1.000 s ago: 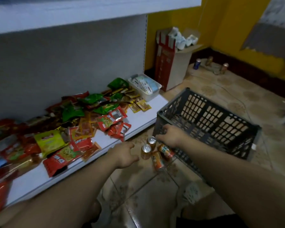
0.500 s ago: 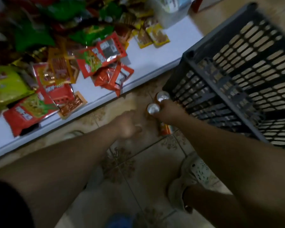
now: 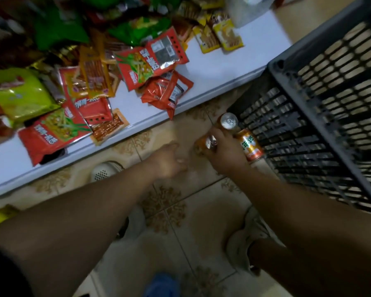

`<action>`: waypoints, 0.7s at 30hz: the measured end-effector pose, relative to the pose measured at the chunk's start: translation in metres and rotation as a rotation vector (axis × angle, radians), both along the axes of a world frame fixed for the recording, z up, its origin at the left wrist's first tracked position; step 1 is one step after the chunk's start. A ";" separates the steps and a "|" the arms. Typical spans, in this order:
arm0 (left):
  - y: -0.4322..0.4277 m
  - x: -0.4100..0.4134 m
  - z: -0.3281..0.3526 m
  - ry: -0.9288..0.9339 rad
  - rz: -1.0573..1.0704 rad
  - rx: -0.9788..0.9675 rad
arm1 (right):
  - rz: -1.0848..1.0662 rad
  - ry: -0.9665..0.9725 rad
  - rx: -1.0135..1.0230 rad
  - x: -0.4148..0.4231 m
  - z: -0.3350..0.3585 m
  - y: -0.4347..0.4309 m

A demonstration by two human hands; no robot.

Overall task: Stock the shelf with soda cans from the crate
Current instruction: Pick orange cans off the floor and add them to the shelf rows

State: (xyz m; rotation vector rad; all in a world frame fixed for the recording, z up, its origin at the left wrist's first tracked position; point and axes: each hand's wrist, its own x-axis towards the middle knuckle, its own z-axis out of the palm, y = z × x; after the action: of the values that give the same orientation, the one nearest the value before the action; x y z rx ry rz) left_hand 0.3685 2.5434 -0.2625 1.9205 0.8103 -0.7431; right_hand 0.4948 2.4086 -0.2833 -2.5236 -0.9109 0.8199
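Three orange soda cans stand or lie on the tiled floor between the white shelf (image 3: 212, 76) and the dark plastic crate (image 3: 321, 108). My right hand (image 3: 225, 151) is closed over one upright can (image 3: 210, 142). A second upright can (image 3: 228, 121) stands just beyond my fingers, and a third can (image 3: 250, 144) lies on its side against the crate. My left hand (image 3: 169, 159) hovers low over the floor just left of the cans, fingers loosely curled, holding nothing.
Snack packets (image 3: 150, 61) in red, green and yellow cover most of the shelf; a bare strip runs along its front right. The crate stands tilted at the right. My two shoes (image 3: 242, 241) rest on the tiles below.
The view has tipped down and closer to the floor. My right hand has settled on the nearer upright can; the lying can now shows beside it. My left hand stays close by.
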 end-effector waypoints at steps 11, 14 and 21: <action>-0.024 -0.062 0.211 -0.595 0.312 -0.045 | -0.335 0.163 0.650 -0.064 0.244 0.016; -0.023 -0.090 0.266 -0.736 0.414 0.019 | -0.390 0.164 0.820 -0.089 0.307 0.029; -0.013 -0.160 0.374 -1.004 0.628 0.098 | -0.147 0.293 1.026 -0.166 0.420 0.055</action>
State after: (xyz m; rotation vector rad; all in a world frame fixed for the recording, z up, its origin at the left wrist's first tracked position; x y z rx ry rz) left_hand 0.2081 2.5304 0.1115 1.6571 0.7084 0.6215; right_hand 0.3286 2.4632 0.1363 -1.5081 -0.7530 0.4623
